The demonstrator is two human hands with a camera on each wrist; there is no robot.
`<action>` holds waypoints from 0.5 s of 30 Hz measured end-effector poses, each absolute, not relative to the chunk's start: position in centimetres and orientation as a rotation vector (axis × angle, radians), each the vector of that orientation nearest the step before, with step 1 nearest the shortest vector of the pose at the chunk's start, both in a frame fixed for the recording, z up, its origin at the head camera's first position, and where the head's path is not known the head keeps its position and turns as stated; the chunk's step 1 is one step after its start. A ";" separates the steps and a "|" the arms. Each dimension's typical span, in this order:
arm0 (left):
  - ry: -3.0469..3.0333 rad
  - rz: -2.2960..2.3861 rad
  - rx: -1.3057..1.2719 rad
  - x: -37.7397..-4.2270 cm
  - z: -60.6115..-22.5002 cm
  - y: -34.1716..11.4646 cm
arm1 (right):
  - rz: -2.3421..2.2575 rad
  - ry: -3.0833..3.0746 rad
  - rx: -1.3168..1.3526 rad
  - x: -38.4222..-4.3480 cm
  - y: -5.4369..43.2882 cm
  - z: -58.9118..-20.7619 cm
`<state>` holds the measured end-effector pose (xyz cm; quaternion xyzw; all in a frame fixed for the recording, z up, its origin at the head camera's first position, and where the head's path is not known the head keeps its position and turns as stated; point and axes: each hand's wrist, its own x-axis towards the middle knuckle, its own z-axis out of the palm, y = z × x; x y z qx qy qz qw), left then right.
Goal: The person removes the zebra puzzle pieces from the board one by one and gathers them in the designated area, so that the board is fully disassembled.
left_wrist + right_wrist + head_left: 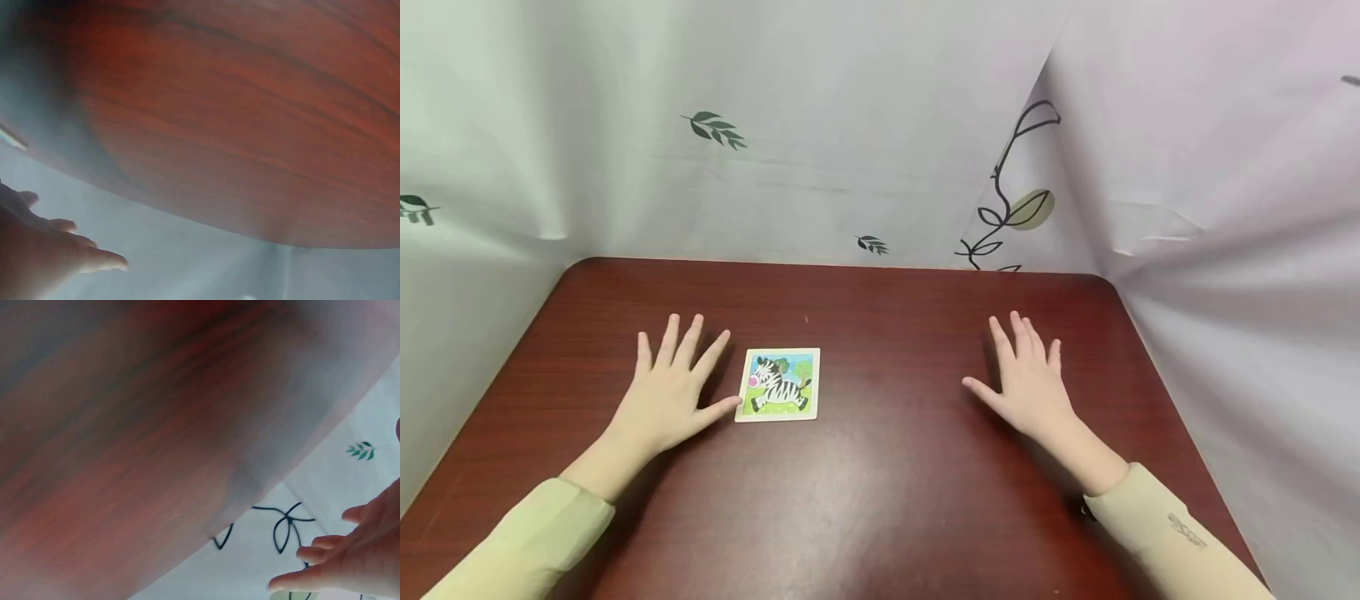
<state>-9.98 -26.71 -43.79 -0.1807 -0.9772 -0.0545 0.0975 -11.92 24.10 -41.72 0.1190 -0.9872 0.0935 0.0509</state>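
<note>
A small square zebra picture puzzle [778, 385] with a pale border lies flat on the dark red wooden table [880, 483], left of the middle. Just left of it is my left hand [662, 400], fingers spread and straight, its thumb tip at the puzzle's left edge; whether it touches cannot be told. Over the right part of the table my right hand [1030, 387] has its fingers extended and holds nothing. In the left wrist view part of the left hand [50, 256] shows at the lower left. The right wrist view has the right hand [350, 556] at the lower right.
A whitish curtain [820, 167] with leaf prints hangs behind the table's far edge and along both sides. The table's far corners are rounded. Light sleeves cover both forearms.
</note>
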 end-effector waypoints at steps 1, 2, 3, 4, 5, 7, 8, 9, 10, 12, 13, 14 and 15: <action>-2.882 -0.166 -0.564 -10.0 -43.9 -26.8 | 0.297 -2.982 0.390 -12.0 23.7 -41.6; -2.874 -0.169 -0.592 -10.1 -44.0 -26.8 | 0.303 -2.961 0.418 -12.1 23.3 -41.6; -2.866 -0.171 -0.620 -10.2 -44.1 -26.9 | 0.308 -2.943 0.445 -12.2 23.0 -41.5; -2.858 -0.171 -0.646 -10.3 -44.2 -26.9 | 0.316 -2.932 0.467 -12.3 22.6 -41.4; -2.852 -0.171 -0.672 -10.4 -44.3 -26.9 | 0.323 -2.924 0.486 -12.4 22.2 -41.4; -2.843 -0.163 -0.721 -10.7 -44.5 -27.0 | 0.332 -2.922 0.516 -12.7 21.3 -41.3; -2.837 -0.155 -0.744 -10.8 -44.6 -27.0 | 0.335 -2.925 0.526 -12.8 20.9 -41.3; -2.830 -0.147 -0.768 -11.0 -44.7 -27.0 | 0.339 -2.931 0.535 -13.0 20.4 -41.3; -2.822 -0.138 -0.791 -11.1 -44.8 -27.0 | 0.347 -2.938 0.544 -13.1 19.9 -41.2; -2.809 -0.123 -0.839 -11.3 -45.0 -27.1 | 0.363 -2.951 0.567 -13.4 18.9 -41.2; -2.802 -0.119 -0.863 -11.4 -45.0 -27.2 | 0.378 -2.955 0.582 -13.5 18.4 -41.1; -2.797 -0.123 -0.885 -11.4 -45.1 -27.2 | 0.398 -2.958 0.598 -13.6 17.9 -41.1; -2.794 -0.126 -0.906 -11.5 -45.1 -27.3 | 0.420 -2.957 0.615 -13.7 17.4 -41.0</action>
